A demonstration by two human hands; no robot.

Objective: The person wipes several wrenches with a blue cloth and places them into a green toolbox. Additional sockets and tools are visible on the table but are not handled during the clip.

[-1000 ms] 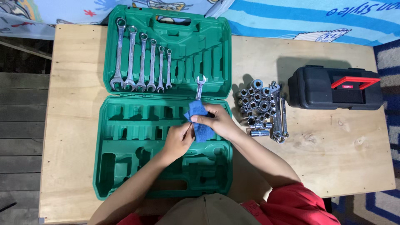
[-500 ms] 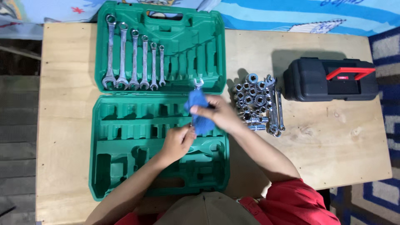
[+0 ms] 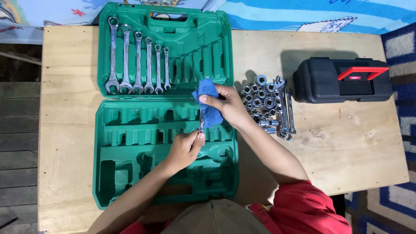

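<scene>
Fingers of the left hand (image 3: pixel 186 145) are curled shut around the lower end of a small combination wrench (image 3: pixel 201 123), pinching it between thumb and forefinger so the tool stands roughly upright over the open green tool case (image 3: pixel 130 173). Only a short stretch of the wrench's shank shows; its upper end is hidden inside a blue cloth (image 3: pixel 208 102). That cloth is bunched and gripped by the right hand (image 3: pixel 227 106), whose fingers close around it and press it onto the top of the wrench, right over the hinge line between the case's two halves. Both hands hang above the case's right side, near each other but not touching. In the lid half, six combination wrenches (image 3: pixel 138 60) sit side by side in their slots, from longest at left to shortest at right, with the slots to their right unfilled. Just beside the right hand, on the wooden tabletop (image 3: pixel 338 143), lies a pile of chrome sockets and wrenches (image 3: pixel 268 106), and further right stands a black toolbox (image 3: pixel 342 80) with a red handle.
</scene>
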